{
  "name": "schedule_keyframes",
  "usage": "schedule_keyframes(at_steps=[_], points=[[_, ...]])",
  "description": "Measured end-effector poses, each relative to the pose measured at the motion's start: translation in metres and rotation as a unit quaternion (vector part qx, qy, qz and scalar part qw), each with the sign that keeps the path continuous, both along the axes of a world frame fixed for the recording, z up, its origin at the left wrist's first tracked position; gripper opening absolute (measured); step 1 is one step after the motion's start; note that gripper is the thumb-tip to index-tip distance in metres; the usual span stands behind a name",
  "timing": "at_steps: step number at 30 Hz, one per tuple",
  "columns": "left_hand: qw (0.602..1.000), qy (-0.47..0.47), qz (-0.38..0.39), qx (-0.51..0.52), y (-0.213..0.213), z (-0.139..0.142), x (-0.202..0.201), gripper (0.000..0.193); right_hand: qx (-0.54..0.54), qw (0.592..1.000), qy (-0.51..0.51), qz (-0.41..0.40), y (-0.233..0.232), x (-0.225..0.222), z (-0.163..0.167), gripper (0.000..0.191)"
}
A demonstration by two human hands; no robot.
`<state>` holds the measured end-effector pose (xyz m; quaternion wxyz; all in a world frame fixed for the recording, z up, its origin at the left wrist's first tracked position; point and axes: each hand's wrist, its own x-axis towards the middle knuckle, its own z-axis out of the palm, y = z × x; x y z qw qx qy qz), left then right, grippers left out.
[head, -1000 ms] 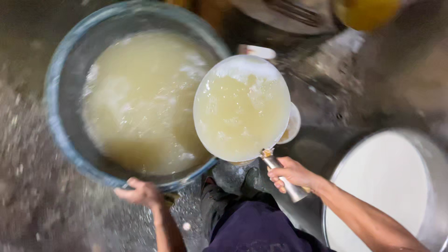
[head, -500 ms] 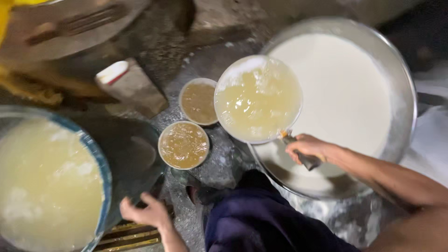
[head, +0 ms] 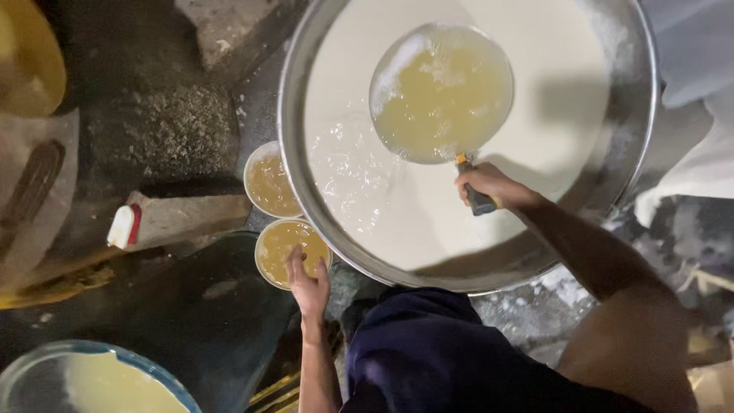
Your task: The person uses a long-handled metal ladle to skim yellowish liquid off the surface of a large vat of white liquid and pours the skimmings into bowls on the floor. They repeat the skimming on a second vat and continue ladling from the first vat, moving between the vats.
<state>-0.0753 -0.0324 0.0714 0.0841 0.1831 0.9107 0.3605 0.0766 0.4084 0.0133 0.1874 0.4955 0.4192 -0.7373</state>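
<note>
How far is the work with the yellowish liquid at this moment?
Done: the ladle pan is full of yellowish liquid. In hand: the right hand holds its handle, keeping it over the white liquid in the big metal basin, with no pouring visible. The left hand rests on one small filled bowl. Left: the ladle's contents, the second small bowl and the blue tub.

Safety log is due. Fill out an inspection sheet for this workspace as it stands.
Surface: dark, wet floor, gritty in patches.
Job's things: ladle pan of yellowish liquid held over big metal vat of white liquid.
Clutter: two small bowls of yellow liquid beside vat; blue-rimmed basin; stone block.
Grippers: right hand grips ladle handle; left hand fingers rest on nearer bowl's rim.
Cables: nothing seen.
Surroundings: white cloth at right.
</note>
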Motion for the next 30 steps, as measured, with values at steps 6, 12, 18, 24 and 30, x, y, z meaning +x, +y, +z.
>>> schedule_keyframes(at_steps=[6, 12, 18, 24, 30], points=[[0.99, -0.063, -0.057, -0.11, 0.041, -0.042, -0.008, 0.075, 0.002, 0.997, 0.033, -0.069, 0.019, -0.015, -0.032, 0.014], [0.985, -0.059, -0.013, -0.163, 0.057, -0.052, 0.005, 0.083, -0.053, 0.983, 0.04, -0.169, 0.026, -0.03, -0.045, 0.013], [0.987, -0.053, 0.015, -0.149, 0.07, -0.04, 0.01, 0.081, -0.107, 0.957, -0.008, -0.268, 0.032, -0.029, -0.058, 0.013], [0.987, -0.05, 0.027, -0.153, 0.065, -0.043, 0.01, 0.083, -0.131, 0.942, 0.002, -0.31, 0.043, -0.006, -0.069, 0.012], [0.986, -0.038, 0.017, -0.164, 0.053, -0.051, 0.008, 0.086, -0.004, 0.955, 0.024, -0.294, 0.067, 0.036, -0.038, 0.009]])
